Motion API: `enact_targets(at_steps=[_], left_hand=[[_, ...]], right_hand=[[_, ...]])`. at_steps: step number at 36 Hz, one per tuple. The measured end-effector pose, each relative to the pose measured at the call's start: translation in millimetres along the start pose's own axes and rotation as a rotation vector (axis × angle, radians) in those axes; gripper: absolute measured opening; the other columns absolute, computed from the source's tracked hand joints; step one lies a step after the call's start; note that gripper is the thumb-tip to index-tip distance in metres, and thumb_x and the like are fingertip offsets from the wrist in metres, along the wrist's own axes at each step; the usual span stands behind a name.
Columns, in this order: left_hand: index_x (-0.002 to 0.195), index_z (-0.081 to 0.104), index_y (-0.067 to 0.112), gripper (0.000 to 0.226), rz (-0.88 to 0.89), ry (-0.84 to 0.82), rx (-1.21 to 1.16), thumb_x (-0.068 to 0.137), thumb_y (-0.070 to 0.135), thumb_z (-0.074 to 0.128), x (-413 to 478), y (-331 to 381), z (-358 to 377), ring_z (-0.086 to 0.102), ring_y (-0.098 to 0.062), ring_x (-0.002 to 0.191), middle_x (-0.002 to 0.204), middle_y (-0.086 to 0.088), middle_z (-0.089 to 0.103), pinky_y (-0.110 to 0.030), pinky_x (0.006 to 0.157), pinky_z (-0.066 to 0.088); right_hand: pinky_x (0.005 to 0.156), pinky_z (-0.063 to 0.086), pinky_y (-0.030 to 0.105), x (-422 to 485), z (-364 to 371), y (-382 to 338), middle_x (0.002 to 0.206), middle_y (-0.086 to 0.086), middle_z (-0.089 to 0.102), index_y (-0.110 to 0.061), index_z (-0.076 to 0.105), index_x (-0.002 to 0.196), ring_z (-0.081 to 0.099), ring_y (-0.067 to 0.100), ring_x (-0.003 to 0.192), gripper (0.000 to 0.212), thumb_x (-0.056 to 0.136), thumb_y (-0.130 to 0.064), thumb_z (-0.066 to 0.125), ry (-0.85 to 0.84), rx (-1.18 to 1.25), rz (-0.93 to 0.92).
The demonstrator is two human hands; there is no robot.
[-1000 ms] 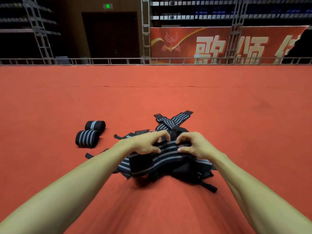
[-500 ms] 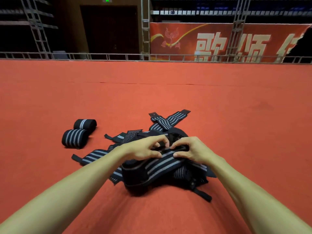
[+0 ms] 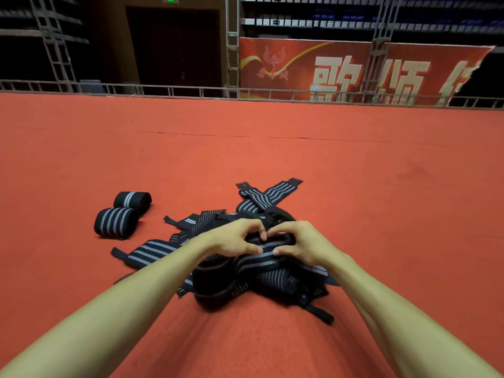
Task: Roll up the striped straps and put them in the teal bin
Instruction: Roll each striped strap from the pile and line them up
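- Two finished rolls of black, grey-striped elastic strap [image 3: 116, 223] are seen on the red carpeted floor [image 3: 381, 214], well to the left of the hands.
- A tangled heap of loose black-and-grey straps [image 3: 261, 199] is spread unrolled beneath and beyond the hands, so most of the work is judged undone.
- One strap of the heap [image 3: 259, 261] is pinched by the curled fingers of the left hand [image 3: 231, 241] and the right hand [image 3: 302, 245].
- No teal bin is shown.

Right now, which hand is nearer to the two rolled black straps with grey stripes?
Left. The left hand is right of the rolled straps; the right hand is farther right. Both pinch one loose strap.
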State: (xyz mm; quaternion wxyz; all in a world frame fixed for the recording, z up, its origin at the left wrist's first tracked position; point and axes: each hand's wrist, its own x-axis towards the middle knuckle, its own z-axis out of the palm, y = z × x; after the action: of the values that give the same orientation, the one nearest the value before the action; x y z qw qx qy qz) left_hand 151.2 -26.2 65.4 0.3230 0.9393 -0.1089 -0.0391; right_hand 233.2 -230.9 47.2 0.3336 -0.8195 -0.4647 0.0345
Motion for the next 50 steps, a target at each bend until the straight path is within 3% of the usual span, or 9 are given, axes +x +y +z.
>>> enact_targets(at_steps=[6,12,20,24,27,29,39,44,50], left_hand=[[0.079,0.044,0.025,0.038,0.077,0.120,-0.081,0.076,0.018,0.081,7,6,7,0.041,-0.007,0.070,0.076,0.009,0.047,-0.028,0.066,0.035],[0.102,0.065,0.021,0.024,0.084,0.030,-0.148,0.084,0.009,0.074,-11,4,2,0.058,-0.001,0.106,0.108,0.006,0.066,-0.021,0.101,0.040],[0.111,0.070,0.031,0.037,0.042,0.019,-0.148,0.084,0.005,0.068,-30,5,-2,0.055,0.001,0.119,0.122,0.013,0.065,-0.020,0.109,0.036],[0.108,0.070,0.031,0.038,0.038,0.032,-0.173,0.083,0.002,0.069,-42,1,-7,0.056,0.004,0.117,0.120,0.015,0.066,-0.015,0.107,0.035],[0.103,0.070,0.028,0.034,0.013,0.104,-0.256,0.084,-0.001,0.070,-58,-9,-19,0.056,0.011,0.112,0.115,0.017,0.066,-0.009,0.101,0.035],[0.102,0.070,0.026,0.033,0.019,0.136,-0.309,0.084,-0.002,0.071,-66,-12,-25,0.057,0.011,0.111,0.114,0.016,0.067,-0.007,0.098,0.036],[0.102,0.069,0.031,0.036,0.106,0.191,-0.361,0.086,-0.001,0.070,-75,6,-40,0.060,0.001,0.107,0.113,0.007,0.069,-0.021,0.101,0.042],[0.103,0.071,0.031,0.032,0.100,0.253,-0.468,0.079,0.009,0.070,-82,12,-39,0.063,-0.007,0.109,0.115,0.003,0.071,-0.030,0.104,0.045],[0.110,0.069,0.018,0.038,0.017,0.261,-0.552,0.087,-0.011,0.061,-86,9,-32,0.064,-0.012,0.109,0.112,0.001,0.072,-0.034,0.103,0.048]], right_hand=[[0.095,0.050,0.036,-4,-9,-1,0.102,-0.009,0.072,-0.033,0.071,0.103,0.065,0.009,0.100,0.037,0.073,-0.017,0.085,0.011,0.112,0.005],[0.089,0.051,0.037,-3,-9,-12,0.117,-0.015,0.066,-0.044,0.053,0.130,0.060,0.008,0.107,0.054,0.081,-0.049,0.074,-0.084,-0.233,0.041],[0.085,0.050,0.038,-5,-4,-28,0.110,-0.014,0.061,-0.045,0.047,0.128,0.057,0.012,0.100,0.057,0.078,-0.057,0.072,-0.072,-0.285,0.066],[0.077,0.045,0.032,-9,-10,-37,0.099,-0.008,0.066,-0.040,0.052,0.127,0.061,0.018,0.095,0.058,0.078,-0.070,0.061,-0.023,-0.589,0.121],[0.067,0.038,0.027,-22,-18,-26,0.067,-0.009,0.052,-0.029,0.062,0.111,0.048,0.004,0.063,0.028,0.088,-0.044,0.068,0.017,-0.309,0.140],[0.064,0.037,0.025,-26,-20,-23,0.063,-0.009,0.047,-0.036,0.060,0.099,0.043,0.004,0.058,0.016,0.091,-0.027,0.070,0.053,-0.143,0.120],[0.068,0.050,0.024,-17,2,-74,0.106,-0.005,0.059,-0.042,0.058,0.109,0.055,0.007,0.080,0.041,0.075,-0.038,0.080,0.154,0.239,0.059],[0.074,0.046,0.016,-20,20,-92,0.120,-0.011,0.056,-0.046,0.054,0.111,0.059,0.005,0.080,0.053,0.073,-0.025,0.085,0.273,0.195,0.036],[0.074,0.054,0.024,-30,47,-101,0.130,-0.015,0.049,-0.053,0.052,0.117,0.058,0.007,0.078,0.072,0.070,-0.006,0.081,0.242,0.329,0.041]])
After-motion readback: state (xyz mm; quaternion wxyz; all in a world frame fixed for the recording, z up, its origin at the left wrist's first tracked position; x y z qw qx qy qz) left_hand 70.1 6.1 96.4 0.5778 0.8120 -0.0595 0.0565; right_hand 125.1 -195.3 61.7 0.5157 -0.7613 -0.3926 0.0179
